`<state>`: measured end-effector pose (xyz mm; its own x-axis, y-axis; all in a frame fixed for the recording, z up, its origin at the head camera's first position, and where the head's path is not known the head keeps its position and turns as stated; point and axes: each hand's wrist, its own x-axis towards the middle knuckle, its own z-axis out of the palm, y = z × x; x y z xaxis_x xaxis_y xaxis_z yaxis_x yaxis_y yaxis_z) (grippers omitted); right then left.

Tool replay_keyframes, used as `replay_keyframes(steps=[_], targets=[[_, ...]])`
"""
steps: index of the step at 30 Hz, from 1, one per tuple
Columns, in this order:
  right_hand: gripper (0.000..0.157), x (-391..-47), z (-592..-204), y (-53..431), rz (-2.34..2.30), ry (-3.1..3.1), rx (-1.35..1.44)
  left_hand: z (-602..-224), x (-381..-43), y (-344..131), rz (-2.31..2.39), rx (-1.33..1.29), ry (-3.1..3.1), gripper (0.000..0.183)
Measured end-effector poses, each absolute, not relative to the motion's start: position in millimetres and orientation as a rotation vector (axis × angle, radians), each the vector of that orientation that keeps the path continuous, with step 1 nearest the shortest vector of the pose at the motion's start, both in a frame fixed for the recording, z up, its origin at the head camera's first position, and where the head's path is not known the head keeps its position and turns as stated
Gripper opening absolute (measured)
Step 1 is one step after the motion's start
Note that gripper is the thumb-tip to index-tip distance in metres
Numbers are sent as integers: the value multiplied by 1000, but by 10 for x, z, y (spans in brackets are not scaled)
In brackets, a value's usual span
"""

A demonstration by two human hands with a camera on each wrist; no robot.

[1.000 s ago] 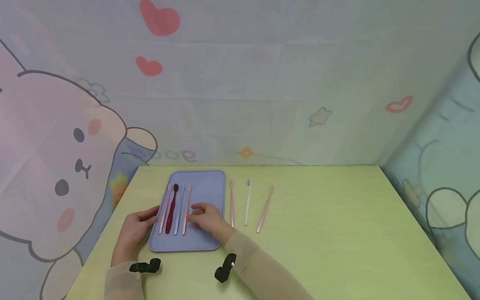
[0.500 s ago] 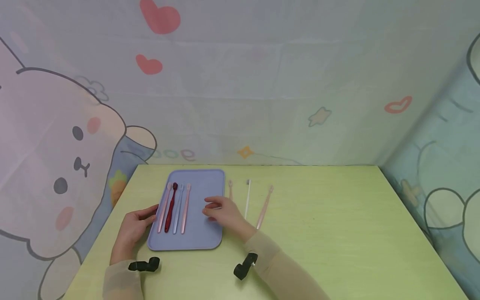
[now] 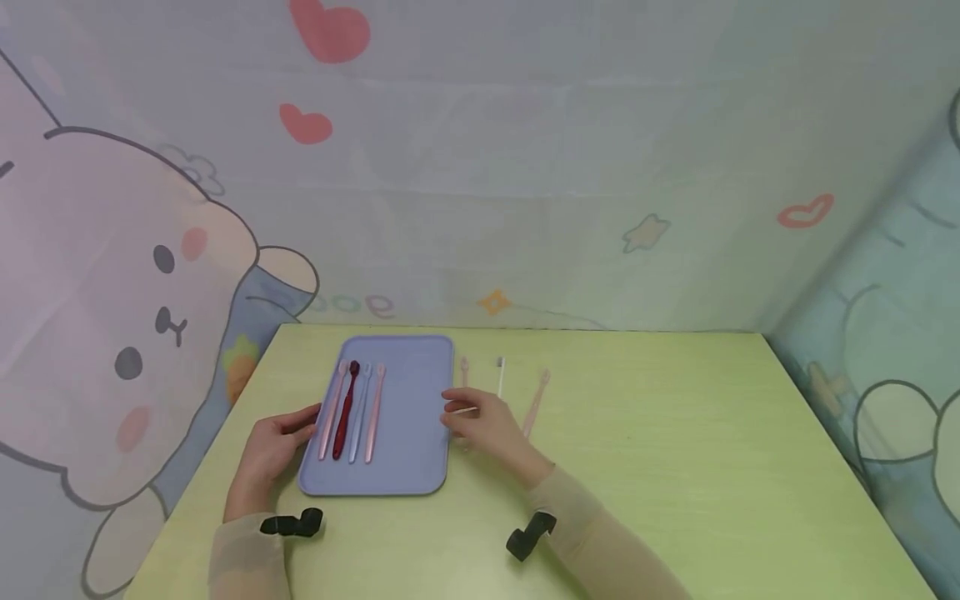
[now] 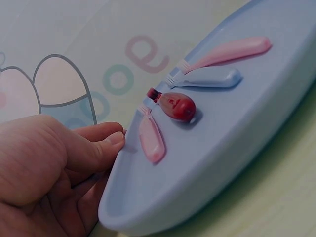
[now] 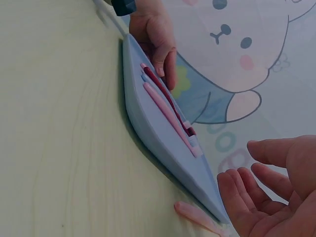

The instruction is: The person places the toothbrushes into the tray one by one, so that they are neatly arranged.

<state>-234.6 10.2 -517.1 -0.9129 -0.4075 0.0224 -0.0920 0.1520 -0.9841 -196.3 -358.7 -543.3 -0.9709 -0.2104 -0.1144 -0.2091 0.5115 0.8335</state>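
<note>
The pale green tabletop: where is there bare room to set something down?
Widest: the pale green tabletop right of the outermost slim pink toothbrush. Also on the flat lavender tray, between four coloured toothbrushes and its right rim. Crowded: the tray's left half and the tabletop right of it, where the right hand partly hides three toothbrushes.

Setting: a makeshift filming corner; whether home or studio, I cannot tell.
Backdrop (image 3: 525,167): creased, printed sheeting, cartoon animal (image 3: 97,292) at left, hearts (image 3: 330,33) upper left.
Table (image 3: 712,442): yellow-green, lower centre.
Cameras (image 3: 294,523): black, at both sleeves (image 3: 247,567).
</note>
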Motion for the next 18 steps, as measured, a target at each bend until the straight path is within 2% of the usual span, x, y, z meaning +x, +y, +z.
replay_keyframes(steps=[9,18], targets=[[43,-2394,-5181,463,-1868,2255,-458,-5466,-1994,-3584,-1525,395,-2718,44],[45,-2480,-5184,871,-1977,2287,-192,-5473,-2004,-3586,-1549,391,-2707,44]])
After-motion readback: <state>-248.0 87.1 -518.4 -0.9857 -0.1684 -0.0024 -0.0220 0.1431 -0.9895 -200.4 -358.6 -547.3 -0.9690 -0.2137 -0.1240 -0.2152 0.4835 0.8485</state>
